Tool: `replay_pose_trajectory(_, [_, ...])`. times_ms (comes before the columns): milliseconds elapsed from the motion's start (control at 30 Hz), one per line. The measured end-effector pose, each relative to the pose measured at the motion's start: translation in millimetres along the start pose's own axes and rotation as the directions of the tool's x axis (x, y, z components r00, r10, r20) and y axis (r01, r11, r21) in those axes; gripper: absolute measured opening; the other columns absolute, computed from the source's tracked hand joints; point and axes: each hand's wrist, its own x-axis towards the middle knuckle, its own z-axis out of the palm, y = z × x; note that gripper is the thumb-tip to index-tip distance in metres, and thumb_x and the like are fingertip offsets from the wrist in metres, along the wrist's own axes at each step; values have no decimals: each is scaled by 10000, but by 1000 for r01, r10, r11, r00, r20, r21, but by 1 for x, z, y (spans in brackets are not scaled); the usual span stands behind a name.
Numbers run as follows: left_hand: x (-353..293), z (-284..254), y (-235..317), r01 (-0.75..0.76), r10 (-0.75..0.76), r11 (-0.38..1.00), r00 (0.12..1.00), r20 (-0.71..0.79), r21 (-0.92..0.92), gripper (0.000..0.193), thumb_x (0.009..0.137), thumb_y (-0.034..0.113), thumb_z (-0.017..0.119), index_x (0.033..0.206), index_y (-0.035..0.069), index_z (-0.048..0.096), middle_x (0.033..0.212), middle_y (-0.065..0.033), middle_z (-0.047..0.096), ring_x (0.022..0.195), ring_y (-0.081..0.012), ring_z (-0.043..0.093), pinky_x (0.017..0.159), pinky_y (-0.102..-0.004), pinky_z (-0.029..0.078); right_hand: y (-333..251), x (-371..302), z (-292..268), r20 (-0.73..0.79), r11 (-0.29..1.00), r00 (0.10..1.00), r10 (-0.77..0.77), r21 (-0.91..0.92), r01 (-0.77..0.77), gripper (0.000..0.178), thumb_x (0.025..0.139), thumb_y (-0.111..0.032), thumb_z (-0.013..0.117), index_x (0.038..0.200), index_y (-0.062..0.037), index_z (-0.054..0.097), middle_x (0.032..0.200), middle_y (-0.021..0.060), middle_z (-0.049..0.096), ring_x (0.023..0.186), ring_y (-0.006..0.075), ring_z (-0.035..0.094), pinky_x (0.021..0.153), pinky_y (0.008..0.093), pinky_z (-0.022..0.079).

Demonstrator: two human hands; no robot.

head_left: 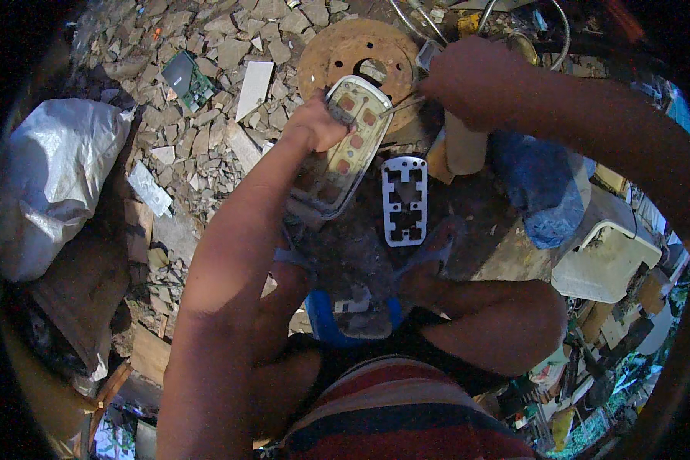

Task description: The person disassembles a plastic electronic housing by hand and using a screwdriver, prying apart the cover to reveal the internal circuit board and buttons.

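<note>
My left hand [320, 126] is closed round the edge of a long, rounded, pale plastic casing [371, 145] with coppery square patches inside. The casing is tilted, its far end resting over a rusty round metal disc [318, 65] with holes. My right hand [468, 80] is a fist to the right of the casing. From it a thin metal-shafted tool [408, 103] reaches the casing's right edge; its handle is hidden in the fist. Nearer to me, a flat white frame [405, 236] with dark cut-outs lies on the ground between my feet.
Broken stone or tile pieces [230, 54] cover the ground at the far left, with a green circuit board [190, 80] among them. A white sack [65, 176] stands at left. To the right are a blue bag [540, 184], a pale plastic housing [606, 264] and mixed scrap.
</note>
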Motion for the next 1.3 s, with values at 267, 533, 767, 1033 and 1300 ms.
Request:
replay_pose_trajectory(267, [5,-3,22,-1,-1,999,999,37,52,933,654,429,757,1301,-88,328,1197,-232,568,1126,-307,558,952,-348,445,-16,-9,47,-176,968,981,79,-223,-118,206,732,-124,605,932,-133,656,953,91,624,1014,251,572,839,370,457])
replay_pose_trajectory(533, [-38,-11,-2,-193,205,823,978,-39,-535,590,725,190,774,1217,-2,511,1107,-115,635,1017,-207,602,911,-339,468,-35,-146,150,-32,363,605,796,825,-434,422,875,-267,570,1247,-76,510,1140,175,601,1098,335,554,907,408,453])
replay_pose_trajectory(767, [-131,-50,89,-468,394,592,878,-271,-656,564,755,86,753,1213,-33,447,1106,-122,627,1019,-193,598,917,-339,463,-118,-59,361,244,-95,454,857,940,-327,516,844,-351,617,1197,4,491,1133,232,592,1051,408,566,908,449,448])
replay_pose_trajectory(1033, [-226,-56,138,-518,329,597,854,-402,-613,618,725,109,782,1210,-28,424,1072,-130,624,955,-206,617,845,-330,491,-112,-129,202,-223,79,535,815,957,278,620,871,-339,627,1317,31,408,1158,224,582,1093,279,567,937,349,432])
replay_pose_trajectory(1300, [-301,-71,204,-618,398,494,786,-473,-612,511,782,137,735,1191,-15,468,976,-130,658,802,-206,653,715,-322,535,-193,-230,29,-369,0,600,710,852,524,533,914,-219,587,1347,-1,367,1031,123,643,865,152,613,733,283,500])
